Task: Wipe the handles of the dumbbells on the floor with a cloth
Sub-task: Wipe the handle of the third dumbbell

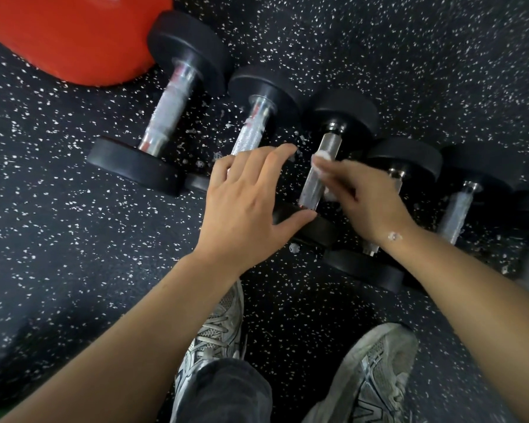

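Head view: the right hand (370, 206) pinches a small white cloth (321, 157), blurred, against the knurled steel handle (315, 178) of the third dumbbell (342, 117) in a row lying on the floor (74, 224). The cloth shows above the fingertips and again below them, beside the bar; how far the grip wraps the handle cannot be told.

Just left of that grip, the left hand (245, 203) lies flat with its grip released, fingers spread, thumb touching the dumbbell's near round black rubber head (315, 230).

Further left lie two more dumbbells with shiny knurled bars; right of the grip, others run toward the frame edge, blurred. The floor is black rubber flecked white. A smooth red rounded object (74, 38) sits far left, beyond the row. Below the hands are two grey mesh sneakers (376, 370).
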{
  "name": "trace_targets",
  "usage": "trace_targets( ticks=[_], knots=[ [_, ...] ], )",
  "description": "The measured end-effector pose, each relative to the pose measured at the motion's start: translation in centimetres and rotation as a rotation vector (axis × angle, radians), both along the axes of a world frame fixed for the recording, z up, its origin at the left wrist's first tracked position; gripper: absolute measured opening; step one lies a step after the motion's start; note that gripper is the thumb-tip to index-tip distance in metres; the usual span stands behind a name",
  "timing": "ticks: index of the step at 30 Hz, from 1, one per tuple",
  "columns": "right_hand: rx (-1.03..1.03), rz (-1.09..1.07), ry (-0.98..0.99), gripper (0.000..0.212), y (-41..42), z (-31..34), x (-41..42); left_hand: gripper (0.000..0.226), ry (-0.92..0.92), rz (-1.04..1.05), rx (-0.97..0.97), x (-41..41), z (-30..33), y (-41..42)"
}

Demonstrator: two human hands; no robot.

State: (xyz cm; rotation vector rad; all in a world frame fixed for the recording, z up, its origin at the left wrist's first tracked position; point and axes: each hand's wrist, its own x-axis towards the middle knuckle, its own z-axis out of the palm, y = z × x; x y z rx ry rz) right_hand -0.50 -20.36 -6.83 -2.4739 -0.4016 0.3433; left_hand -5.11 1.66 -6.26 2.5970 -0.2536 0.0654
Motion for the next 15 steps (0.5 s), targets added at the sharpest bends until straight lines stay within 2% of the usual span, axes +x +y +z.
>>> trace_targets(
  ticks=[3, 6, 9, 13, 15],
  knots=[
    [0.038, 0.228, 0.094, 0.040, -0.9, 0.3, -1.3, 0.082, -0.009, 0.006, -0.006, 0.0, 0.0, 0.0],
    [-0.158, 0.352, 0.013, 0.044, -1.2, 0.8, -0.3, 0.083, -0.009, 0.006, -0.001, 0.0, 0.0, 0.0],
    [-0.267, 0.216, -0.111, 0.039, -0.7, 0.9, 1.3, 0.085, -0.004, 0.000, 0.005, 0.0, 0.1, 0.0],
    [-0.108, -0.115, -0.115, 0.036, -0.1, -0.2, 3.3, 0.084, -0.002, 0.000, -0.005, 0.0, 0.2, -0.1],
    [-0.064, -0.138, -0.094, 0.035, 0.0, -0.5, 3.1, 0.083, -0.005, 0.001, -0.008, 0.0, 0.2, -0.1]
  ],
)
